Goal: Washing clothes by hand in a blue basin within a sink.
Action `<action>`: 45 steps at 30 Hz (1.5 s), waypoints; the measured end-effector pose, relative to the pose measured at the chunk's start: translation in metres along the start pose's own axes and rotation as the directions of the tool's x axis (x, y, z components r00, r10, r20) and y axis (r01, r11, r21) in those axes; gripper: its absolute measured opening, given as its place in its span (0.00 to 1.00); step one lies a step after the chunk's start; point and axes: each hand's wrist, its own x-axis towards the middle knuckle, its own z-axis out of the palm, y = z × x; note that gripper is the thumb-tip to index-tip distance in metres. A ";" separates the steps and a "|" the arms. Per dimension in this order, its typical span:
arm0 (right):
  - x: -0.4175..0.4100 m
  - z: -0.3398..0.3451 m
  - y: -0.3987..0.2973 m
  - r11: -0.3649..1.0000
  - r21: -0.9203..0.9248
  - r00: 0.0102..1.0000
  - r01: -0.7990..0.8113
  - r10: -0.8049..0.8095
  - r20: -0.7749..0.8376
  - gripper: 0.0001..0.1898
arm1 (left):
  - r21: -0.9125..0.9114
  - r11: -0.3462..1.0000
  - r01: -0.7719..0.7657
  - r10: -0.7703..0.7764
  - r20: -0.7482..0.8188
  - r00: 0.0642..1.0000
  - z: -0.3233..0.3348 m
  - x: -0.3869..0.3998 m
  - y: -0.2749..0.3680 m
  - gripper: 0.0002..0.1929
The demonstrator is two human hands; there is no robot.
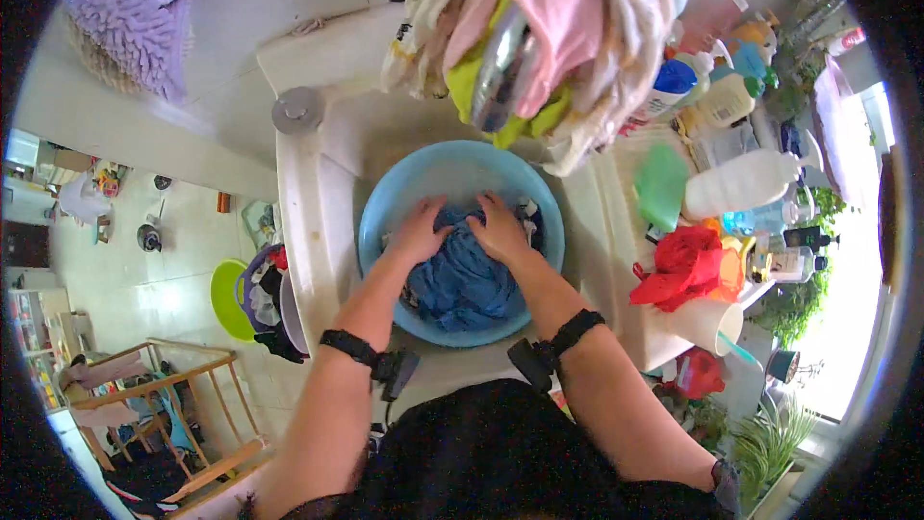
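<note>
A light-blue plastic basin [462, 152] stands inside a pale laundry sink [332, 267]. Bunched blue cloth [465, 282] fills its front and middle. Dark and white fabric [530, 220] shows at the basin's right side. My left hand [419, 231] rests at the cloth's far left edge, thumb pointing inward. Opposite it, my right hand [499, 227] touches the far right edge, fingers spread. Both hands are inside the basin, slightly apart. Whether the fingertips pinch any cloth is hard to make out.
Hanging cloths [563, 29] overhang the sink's far side. Bottles [736, 184], a green item [660, 184], a red mesh bag [678, 267] and a cup [704, 325] crowd the right ledge. Laundry tubs [231, 300] and a wooden rack [159, 390] stand on the floor at left.
</note>
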 end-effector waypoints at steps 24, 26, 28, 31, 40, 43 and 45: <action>0.016 -0.010 -0.018 0.979 -0.053 0.743 0.199 -0.115 0.659 0.21 | 0.322 0.916 0.241 -0.214 -0.117 0.970 -0.040 -0.039 0.013 0.16; 0.010 -0.013 -0.017 0.932 -0.212 0.668 0.293 -0.040 0.743 0.24 | 0.350 0.872 0.342 -0.404 0.122 0.906 -0.032 -0.030 0.004 0.14; 0.002 -0.021 -0.015 0.921 -0.204 0.671 0.332 -0.078 0.737 0.22 | 0.401 0.819 0.410 -0.551 0.353 0.756 -0.035 -0.017 0.006 0.13; -0.014 -0.038 -0.015 0.908 -0.207 0.697 0.365 -0.119 0.707 0.20 | 0.364 0.807 0.465 -0.589 0.429 0.685 -0.044 -0.006 0.012 0.10; -0.033 -0.069 -0.052 0.821 -0.475 0.636 0.316 0.189 0.749 0.33 | -0.390 0.790 0.473 -0.278 0.459 0.844 -0.151 0.021 0.088 0.09; -0.036 -0.073 -0.075 0.863 -0.462 0.671 0.204 0.221 0.708 0.40 | -0.495 0.779 0.383 -0.214 0.365 0.906 -0.168 0.022 0.123 0.08; -0.042 -0.063 -0.076 0.889 -0.441 0.743 0.126 0.210 0.635 0.43 | -0.514 0.754 0.409 -0.210 0.402 0.892 -0.175 0.023 0.137 0.06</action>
